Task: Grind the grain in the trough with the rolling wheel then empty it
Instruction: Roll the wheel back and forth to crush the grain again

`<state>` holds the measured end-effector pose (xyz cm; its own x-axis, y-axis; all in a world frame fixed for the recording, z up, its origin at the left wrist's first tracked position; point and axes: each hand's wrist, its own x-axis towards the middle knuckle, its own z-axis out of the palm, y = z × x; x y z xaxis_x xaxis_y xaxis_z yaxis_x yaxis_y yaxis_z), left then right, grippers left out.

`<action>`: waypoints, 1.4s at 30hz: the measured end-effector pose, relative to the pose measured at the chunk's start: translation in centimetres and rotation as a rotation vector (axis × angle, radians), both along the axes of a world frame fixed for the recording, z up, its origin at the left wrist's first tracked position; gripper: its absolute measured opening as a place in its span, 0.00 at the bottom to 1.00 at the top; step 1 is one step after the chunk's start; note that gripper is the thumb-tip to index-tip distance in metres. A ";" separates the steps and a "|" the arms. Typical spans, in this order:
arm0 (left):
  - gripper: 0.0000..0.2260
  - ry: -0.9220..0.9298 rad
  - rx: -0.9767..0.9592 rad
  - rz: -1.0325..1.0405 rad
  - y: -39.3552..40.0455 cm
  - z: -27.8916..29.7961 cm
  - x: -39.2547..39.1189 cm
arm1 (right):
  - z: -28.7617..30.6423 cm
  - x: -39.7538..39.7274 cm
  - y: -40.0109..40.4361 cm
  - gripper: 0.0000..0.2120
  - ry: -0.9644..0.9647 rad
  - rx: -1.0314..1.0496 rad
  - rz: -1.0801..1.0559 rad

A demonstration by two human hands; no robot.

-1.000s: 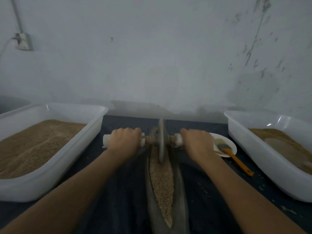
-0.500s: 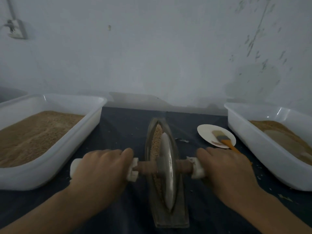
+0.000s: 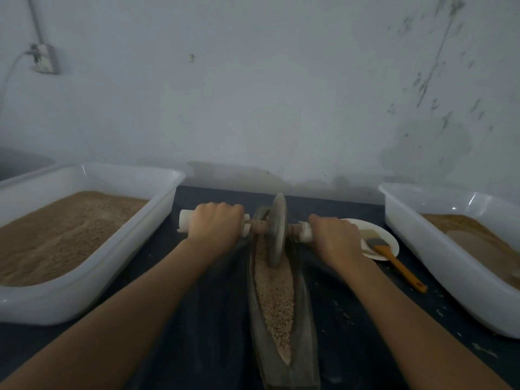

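A long narrow metal trough (image 3: pixel 302 319) lies lengthwise in front of me on the dark table, filled with pale grain (image 3: pixel 274 294). The grey rolling wheel (image 3: pixel 276 229) stands upright at the trough's far end, on an axle with white handles. My left hand (image 3: pixel 215 225) grips the left handle (image 3: pixel 185 223). My right hand (image 3: pixel 334 237) grips the right handle (image 3: pixel 305 232). Both arms are stretched forward.
A white tub (image 3: pixel 84 280) of brown grain stands at the left, and another white tub (image 3: pixel 439 274) with brown meal at the right. A white plate (image 3: pixel 392 243) with an orange-handled brush (image 3: pixel 396 263) lies beside my right hand. A wall rises just behind the table.
The wheel has rolled from the near end of the trough back to the far end, with both hands pushing the handles away from me.
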<state>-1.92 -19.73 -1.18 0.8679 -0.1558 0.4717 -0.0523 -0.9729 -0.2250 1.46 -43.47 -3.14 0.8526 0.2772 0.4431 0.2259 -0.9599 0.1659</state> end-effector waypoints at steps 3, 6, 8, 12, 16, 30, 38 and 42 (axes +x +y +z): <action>0.10 -0.024 0.044 -0.032 -0.7 -0.1 -3.2 | -0.1 -2.9 -0.7 0.11 0.037 0.037 0.051; 0.12 0.026 0.008 -0.059 -0.4 -0.7 -8.2 | 0.4 -7.7 -1.8 0.13 0.090 -0.013 0.133; 0.18 0.044 -0.024 -0.108 0.2 -0.8 -11.5 | 1.0 -11.5 -2.5 0.19 -0.017 -0.057 0.223; 0.27 0.045 -0.023 -0.223 0.9 0.4 -14.5 | 1.7 -15.0 -3.4 0.25 -0.153 -0.044 0.289; 0.15 0.063 0.025 -0.066 0.5 -1.2 -10.5 | 0.2 -11.5 -2.2 0.18 -0.047 -0.039 0.166; 0.12 0.106 -0.057 0.001 0.4 -1.3 -3.8 | 1.3 -5.6 0.1 0.10 -0.045 -0.092 0.067; 0.19 0.125 0.026 -0.034 1.1 0.2 -14.5 | 2.1 -14.8 -3.0 0.25 -0.199 -0.031 0.285; 0.16 0.222 -0.039 -0.005 0.4 0.0 -11.3 | 0.5 -11.3 -2.0 0.22 -0.127 -0.006 0.232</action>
